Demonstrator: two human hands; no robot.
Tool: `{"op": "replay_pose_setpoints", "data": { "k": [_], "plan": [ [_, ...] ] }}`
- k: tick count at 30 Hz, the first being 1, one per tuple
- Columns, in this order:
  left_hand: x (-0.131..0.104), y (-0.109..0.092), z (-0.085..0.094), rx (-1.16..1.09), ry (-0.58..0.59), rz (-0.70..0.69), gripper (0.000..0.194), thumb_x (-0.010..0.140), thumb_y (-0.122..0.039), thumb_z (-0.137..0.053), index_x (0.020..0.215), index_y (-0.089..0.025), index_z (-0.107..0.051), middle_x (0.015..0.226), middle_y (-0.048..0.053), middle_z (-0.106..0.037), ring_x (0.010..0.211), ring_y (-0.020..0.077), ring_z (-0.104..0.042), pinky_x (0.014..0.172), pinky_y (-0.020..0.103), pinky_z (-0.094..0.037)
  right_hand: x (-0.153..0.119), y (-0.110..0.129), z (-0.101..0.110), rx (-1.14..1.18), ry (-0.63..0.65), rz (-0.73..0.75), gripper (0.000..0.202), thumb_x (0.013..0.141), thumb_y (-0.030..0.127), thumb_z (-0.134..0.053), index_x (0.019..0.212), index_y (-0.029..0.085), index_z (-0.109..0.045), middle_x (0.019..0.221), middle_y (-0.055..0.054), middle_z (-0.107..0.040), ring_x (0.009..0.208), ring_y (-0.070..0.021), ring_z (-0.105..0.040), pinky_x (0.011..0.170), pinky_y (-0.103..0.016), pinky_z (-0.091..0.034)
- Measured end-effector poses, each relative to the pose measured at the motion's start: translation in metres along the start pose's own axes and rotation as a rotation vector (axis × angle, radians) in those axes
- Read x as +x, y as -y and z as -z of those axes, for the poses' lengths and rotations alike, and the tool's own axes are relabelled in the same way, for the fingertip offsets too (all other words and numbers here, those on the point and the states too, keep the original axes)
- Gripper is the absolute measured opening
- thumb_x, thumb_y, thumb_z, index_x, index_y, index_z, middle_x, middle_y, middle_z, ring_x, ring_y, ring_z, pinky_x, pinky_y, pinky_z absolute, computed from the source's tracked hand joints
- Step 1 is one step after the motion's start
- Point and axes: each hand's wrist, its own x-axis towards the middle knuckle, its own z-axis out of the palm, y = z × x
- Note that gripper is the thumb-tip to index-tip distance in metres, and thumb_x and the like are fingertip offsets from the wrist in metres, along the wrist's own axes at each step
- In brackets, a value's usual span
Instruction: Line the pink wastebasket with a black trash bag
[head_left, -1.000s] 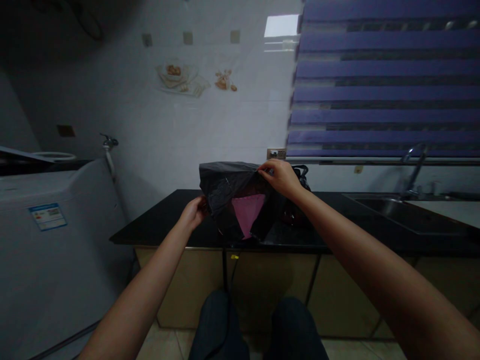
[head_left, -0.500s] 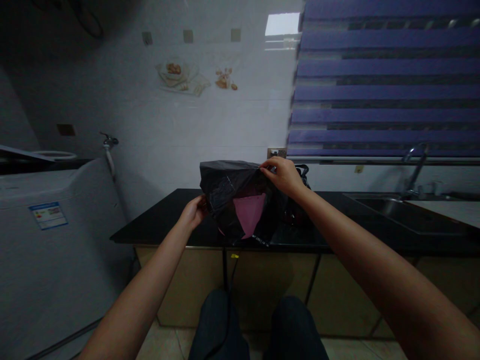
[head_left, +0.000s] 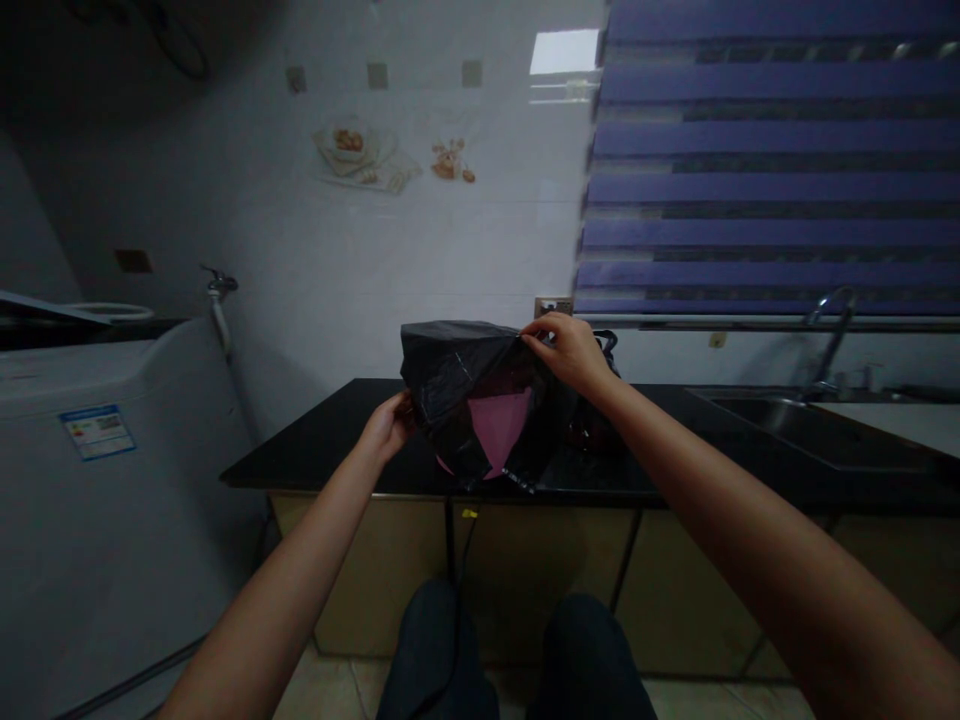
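A black plastic bag (head_left: 450,370) is held up at the front of the dark countertop (head_left: 315,440). Between its folds a pink piece (head_left: 501,425) shows; whether it lies inside or behind the film I cannot tell. My right hand (head_left: 566,348) pinches the bag's top edge between thumb and fingers. At the bag's left side, my left hand (head_left: 390,425) has its fingers closed on the plastic, the fingertips partly hidden by it. Just right of the bag, partly behind my right forearm, stands a dark bag with a handle (head_left: 596,425).
A white washing machine (head_left: 112,480) with a raised lid stands at the left, near a wall tap (head_left: 219,282). To the right are a sink (head_left: 802,425) and its faucet (head_left: 832,340). A cable hangs before the wooden cabinets (head_left: 555,570).
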Motion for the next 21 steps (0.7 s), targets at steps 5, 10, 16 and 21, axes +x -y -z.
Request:
{"op": "replay_pose_setpoints", "data": {
  "k": [5, 10, 16, 21],
  "plan": [
    [-0.0003, 0.0004, 0.0007, -0.001, 0.004, 0.000, 0.020, 0.081, -0.010, -0.049, 0.069, -0.016, -0.063, 0.060, 0.002, -0.065, 0.053, 0.0136, -0.060, 0.056, 0.025, -0.048, -0.0005, 0.0014, 0.0020, 0.007, -0.003, -0.008, 0.017, 0.084, 0.024, -0.056, 0.087, 0.018, -0.071, 0.089, -0.008, -0.067, 0.079, -0.0167, -0.058, 0.072, -0.030, -0.042],
    [-0.0011, 0.0010, 0.0014, 0.009, 0.008, 0.010, 0.018, 0.080, -0.011, -0.051, 0.067, -0.015, -0.063, 0.060, 0.002, -0.065, 0.052, 0.0139, -0.060, 0.053, 0.025, -0.047, -0.0020, 0.0018, 0.0017, 0.020, -0.011, 0.001, 0.017, 0.084, 0.024, -0.055, 0.086, 0.018, -0.071, 0.087, -0.007, -0.067, 0.080, -0.0175, -0.059, 0.072, -0.031, -0.043],
    [-0.0002, 0.0026, 0.0039, 0.012, -0.001, 0.012, 0.014, 0.078, -0.011, -0.053, 0.070, -0.016, -0.064, 0.060, 0.002, -0.065, 0.051, 0.0144, -0.060, 0.054, 0.026, -0.046, -0.0032, 0.0011, 0.0018, 0.032, -0.018, 0.009, 0.016, 0.084, 0.023, -0.055, 0.085, 0.019, -0.070, 0.088, -0.007, -0.067, 0.080, -0.0170, -0.058, 0.072, -0.030, -0.042],
    [-0.0016, 0.0020, 0.0031, 0.002, -0.006, 0.013, 0.018, 0.081, -0.011, -0.051, 0.070, -0.016, -0.064, 0.060, 0.002, -0.065, 0.052, 0.0139, -0.060, 0.055, 0.026, -0.046, -0.0038, 0.0021, 0.0028, 0.044, -0.029, -0.004, 0.016, 0.084, 0.024, -0.055, 0.086, 0.018, -0.070, 0.088, -0.007, -0.066, 0.080, -0.0167, -0.057, 0.072, -0.030, -0.041]
  ]
}}
